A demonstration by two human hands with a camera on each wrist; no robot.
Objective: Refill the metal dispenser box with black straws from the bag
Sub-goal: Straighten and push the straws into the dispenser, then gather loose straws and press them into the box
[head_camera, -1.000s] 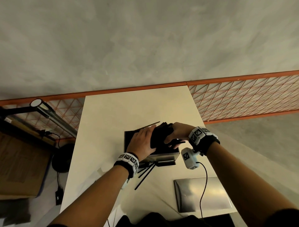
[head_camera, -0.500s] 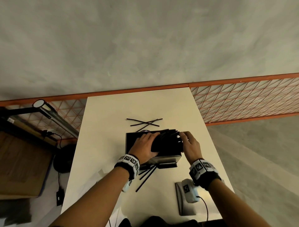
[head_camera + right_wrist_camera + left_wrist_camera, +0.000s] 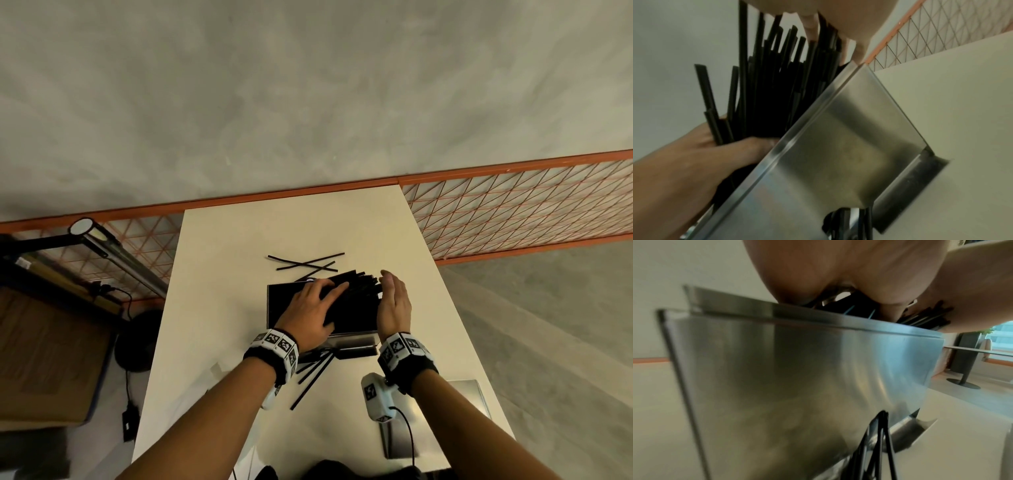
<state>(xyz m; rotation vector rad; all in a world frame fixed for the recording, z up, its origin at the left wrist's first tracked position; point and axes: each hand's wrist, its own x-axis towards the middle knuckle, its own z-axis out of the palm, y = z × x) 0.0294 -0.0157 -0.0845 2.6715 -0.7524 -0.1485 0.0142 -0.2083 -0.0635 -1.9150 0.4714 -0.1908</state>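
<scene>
The metal dispenser box [image 3: 272,308] stands open-topped in the middle of the white table. A thick bundle of black straws [image 3: 359,291] lies slanted in it, its right ends sticking out over the rim. My left hand [image 3: 308,315] lies over the bundle and grips it; in the right wrist view its thumb [image 3: 756,142] curls under the straws [image 3: 766,81] at the box wall [image 3: 838,146]. My right hand [image 3: 394,301] stands flat and straight-fingered against the straws' right ends. No bag shows.
Three loose straws [image 3: 305,263] lie crossed behind the box. A few more [image 3: 311,377] poke out below the box's front tray [image 3: 352,351]. A flat metal lid [image 3: 472,394] lies at the near right. An orange mesh rail [image 3: 513,212] borders the table's far side.
My right hand came off the top of the bundle, swung round to the box's right side and flattened against the straw ends. The left hand stayed on the bundle.
</scene>
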